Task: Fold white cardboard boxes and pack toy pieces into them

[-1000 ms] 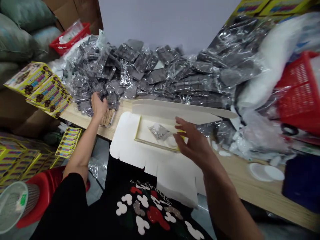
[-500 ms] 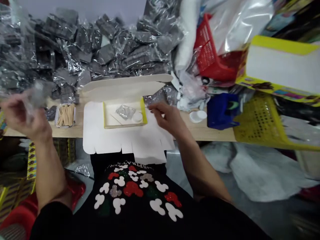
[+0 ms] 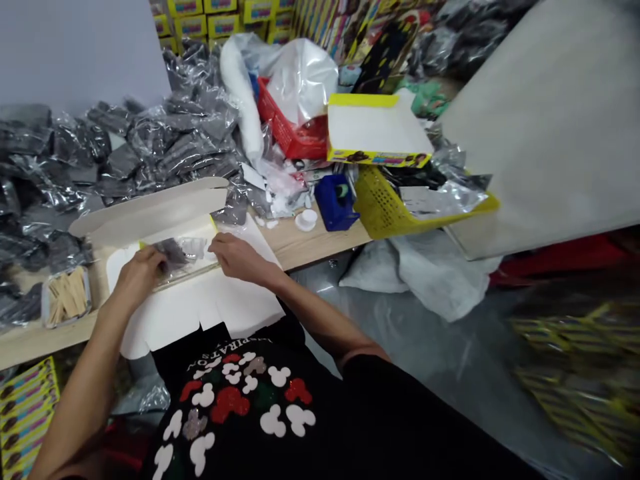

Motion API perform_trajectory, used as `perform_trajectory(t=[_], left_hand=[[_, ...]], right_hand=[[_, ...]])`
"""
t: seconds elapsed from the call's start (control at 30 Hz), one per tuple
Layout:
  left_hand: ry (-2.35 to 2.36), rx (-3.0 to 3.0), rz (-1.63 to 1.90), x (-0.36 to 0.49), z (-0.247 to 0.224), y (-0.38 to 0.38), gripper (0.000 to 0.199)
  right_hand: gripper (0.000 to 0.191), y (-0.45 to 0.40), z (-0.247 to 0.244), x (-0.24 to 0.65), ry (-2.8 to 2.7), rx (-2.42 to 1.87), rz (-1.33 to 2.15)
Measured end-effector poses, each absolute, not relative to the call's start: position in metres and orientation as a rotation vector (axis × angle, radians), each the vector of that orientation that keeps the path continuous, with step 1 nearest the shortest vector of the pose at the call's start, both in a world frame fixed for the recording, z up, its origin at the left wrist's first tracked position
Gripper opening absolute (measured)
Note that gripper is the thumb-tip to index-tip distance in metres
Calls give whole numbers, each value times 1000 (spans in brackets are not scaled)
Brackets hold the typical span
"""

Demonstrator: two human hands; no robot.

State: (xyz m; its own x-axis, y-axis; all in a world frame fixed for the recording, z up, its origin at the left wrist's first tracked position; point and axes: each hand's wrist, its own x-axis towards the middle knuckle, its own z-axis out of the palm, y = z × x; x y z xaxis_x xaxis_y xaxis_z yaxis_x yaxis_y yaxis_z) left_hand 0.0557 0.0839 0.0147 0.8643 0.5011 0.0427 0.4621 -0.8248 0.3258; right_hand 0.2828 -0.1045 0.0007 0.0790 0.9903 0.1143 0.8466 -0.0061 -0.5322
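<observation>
An unfolded white box (image 3: 180, 317) lies at the table's front edge, its flaps spread, with a yellow-edged inner tray in it. Over the tray is a clear plastic bag (image 3: 173, 255) with something dark grey inside. My left hand (image 3: 141, 268) has its fingers closed on the bag's left end. At the tray's right end is my right hand (image 3: 237, 257), fingers pressed together near the bag; what they hold, if anything, is hidden.
Grey bagged packets (image 3: 165, 150) are heaped behind the box. A container of wooden sticks (image 3: 67, 297) stands at left. To the right are a red basket (image 3: 280, 127), a blue bin (image 3: 336, 203), a yellow basket (image 3: 380, 207) and an open yellow-edged box (image 3: 375, 127).
The view has swung right. My left hand has come in from the far left with the bag and is now over the tray. My right hand's fingers have closed beside the tray.
</observation>
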Motion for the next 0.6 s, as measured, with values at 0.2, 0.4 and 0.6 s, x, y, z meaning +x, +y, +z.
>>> perform_trajectory(t=[0.2,0.4,0.6], left_hand=[[597,2870,159,53,27,65,39],[626,2725,13,60,9,84,26],[560,2757,-21,67,10,83,19]], right_hand=[[37,-103,4,295,-1749,-1715,434],[42,-116,29,402,-1084,-2481,133],[55,-124,30,482,-993,-2798,288]])
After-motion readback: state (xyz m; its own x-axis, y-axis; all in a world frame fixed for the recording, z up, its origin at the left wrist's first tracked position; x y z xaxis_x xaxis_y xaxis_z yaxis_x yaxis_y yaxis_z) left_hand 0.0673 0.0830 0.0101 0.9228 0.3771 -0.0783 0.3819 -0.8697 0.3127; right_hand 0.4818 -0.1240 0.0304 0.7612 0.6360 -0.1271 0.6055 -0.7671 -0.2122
